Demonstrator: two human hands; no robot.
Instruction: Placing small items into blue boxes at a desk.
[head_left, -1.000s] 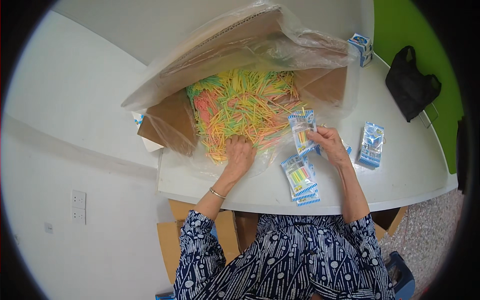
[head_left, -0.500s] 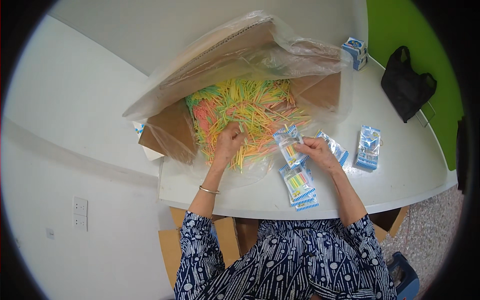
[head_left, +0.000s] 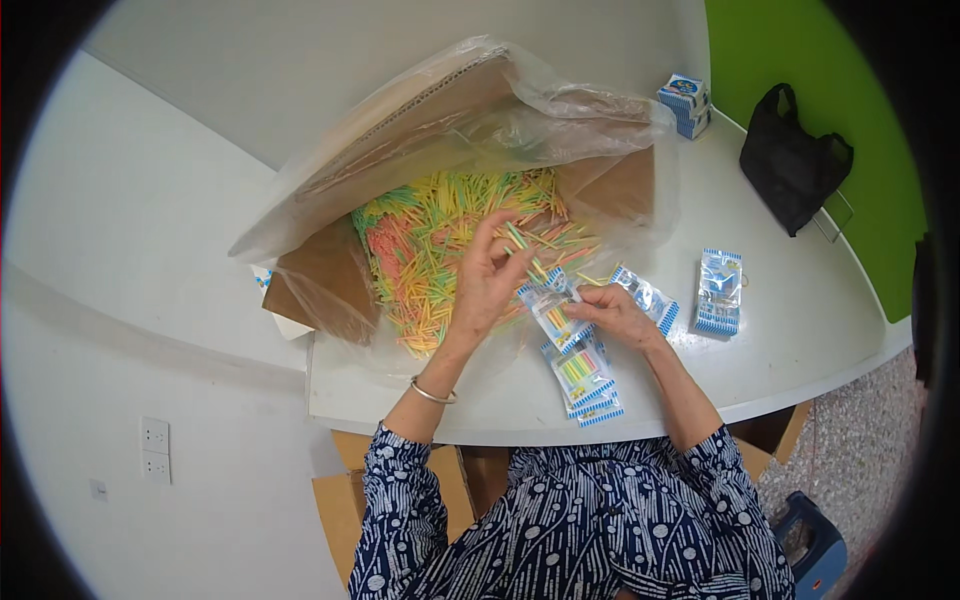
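My left hand [head_left: 487,280] pinches a few thin coloured sticks [head_left: 516,238] between thumb and fingers, just above and left of an upper packet edge. In my right hand [head_left: 620,316] is a clear packet [head_left: 556,316] with blue-and-white striped ends, with pink and yellow sticks visible inside. Its top end points toward the left hand; whether its mouth is parted I cannot make out. Behind my left hand, a heap of yellow, green and pink sticks [head_left: 430,225] fills a cardboard box [head_left: 325,275] lined with clear plastic. Below the held packet lies a small pile of similar filled packets [head_left: 582,372].
More packets [head_left: 646,298] lie just beyond my right hand. A stack of packets [head_left: 719,290] sits farther right on the white table [head_left: 480,415]. Small blue-and-white boxes [head_left: 685,105] and a black bag [head_left: 793,165] stand at the back right. A blue stool [head_left: 812,545] is on the floor.
My left hand has lifted from the heap and moved right toward the packet, sticks in its fingers. The right hand keeps its grip on the packet. The whole view has shifted slightly.
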